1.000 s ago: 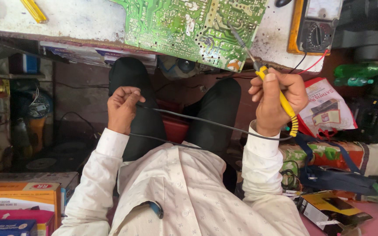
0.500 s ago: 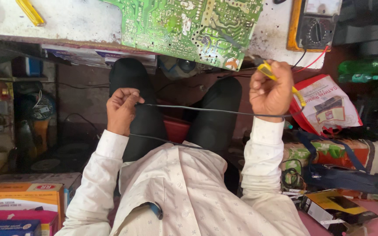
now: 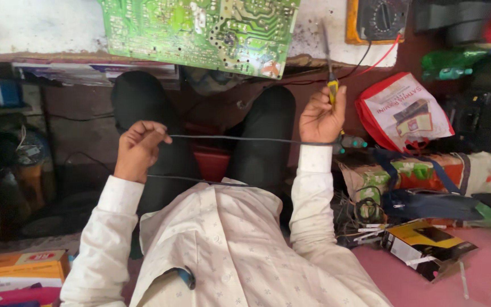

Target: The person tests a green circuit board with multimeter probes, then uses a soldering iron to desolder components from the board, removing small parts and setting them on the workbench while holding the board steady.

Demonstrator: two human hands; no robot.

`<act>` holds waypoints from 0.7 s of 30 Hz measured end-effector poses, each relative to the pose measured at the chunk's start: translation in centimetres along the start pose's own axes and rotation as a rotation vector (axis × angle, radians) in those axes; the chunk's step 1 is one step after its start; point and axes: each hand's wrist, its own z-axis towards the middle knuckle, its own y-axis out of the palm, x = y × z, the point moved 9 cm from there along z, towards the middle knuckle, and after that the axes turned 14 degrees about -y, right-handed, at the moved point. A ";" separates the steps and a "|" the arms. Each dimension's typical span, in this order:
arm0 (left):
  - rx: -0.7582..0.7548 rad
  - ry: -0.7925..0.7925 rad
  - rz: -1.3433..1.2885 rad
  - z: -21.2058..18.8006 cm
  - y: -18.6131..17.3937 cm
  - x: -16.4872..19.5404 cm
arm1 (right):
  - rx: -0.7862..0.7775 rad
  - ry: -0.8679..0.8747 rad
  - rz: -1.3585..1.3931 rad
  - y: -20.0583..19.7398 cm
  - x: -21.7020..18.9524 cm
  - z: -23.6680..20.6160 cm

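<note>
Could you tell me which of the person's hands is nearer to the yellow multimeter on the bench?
The right hand. It sits just below and left of the multimeter, holding a yellow-handled tool. The left hand is far across the lap, pinching the black cable.

A thin black cable (image 3: pixel 234 139) runs taut and level across the lap, from nine to three o'clock. The yellow-handled soldering iron (image 3: pixel 329 79) stands nearly upright, tip toward twelve o'clock.
</note>
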 end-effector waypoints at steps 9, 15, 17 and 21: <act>-0.152 -0.211 0.127 -0.1 0.0 -5.7 | -0.215 -0.096 -0.130 8.4 -1.2 -2.8; -0.102 -0.091 0.053 1.1 -0.4 -5.2 | -0.562 -0.535 -0.994 19.8 -1.1 -8.1; -0.096 -0.049 0.032 1.7 -0.2 -4.9 | -0.671 -0.606 -1.173 22.3 0.0 -9.7; -0.016 0.008 0.126 2.0 -0.7 -4.3 | -0.843 -0.731 -1.391 25.4 1.9 -11.3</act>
